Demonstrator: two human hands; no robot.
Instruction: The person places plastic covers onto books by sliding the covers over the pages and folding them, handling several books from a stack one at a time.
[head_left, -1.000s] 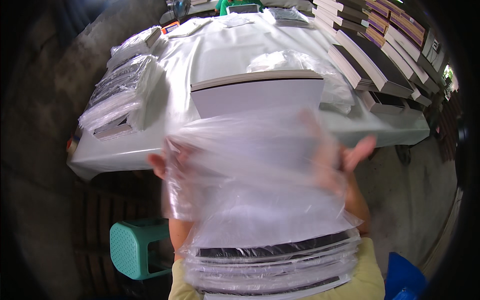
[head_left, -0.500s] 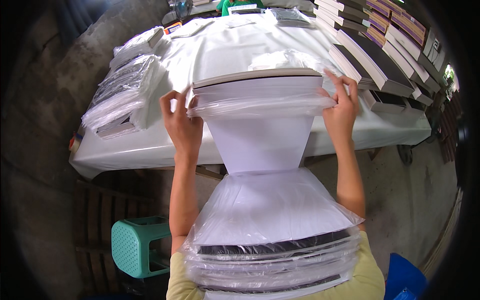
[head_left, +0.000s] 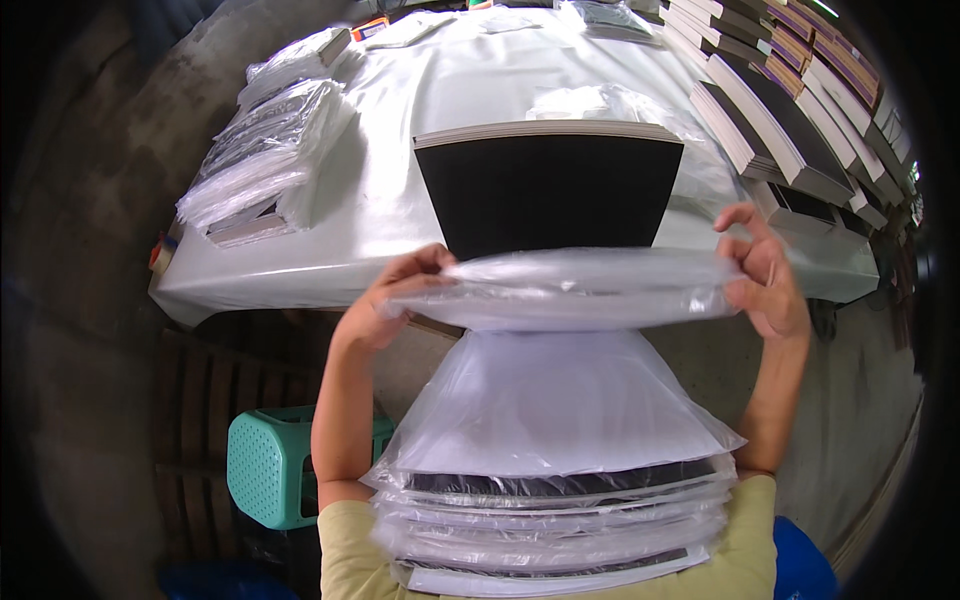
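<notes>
Book (head_left: 548,190) on table (head_left: 400,120) behind held plastic bag (head_left: 570,290), bagged stack (head_left: 550,500) nearest, stool (head_left: 280,470) lower left.

Teal stool (head_left: 265,470) below; bk stacks (head_left: 770,110) right.

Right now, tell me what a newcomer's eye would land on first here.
Centre frame, the left hand and right hand hold a clear plastic bag stretched wide open at the near edge of a black-covered book on the white table. Below, a stack of bagged books rests against the person's chest; more book stacks line the table's right side.
</notes>
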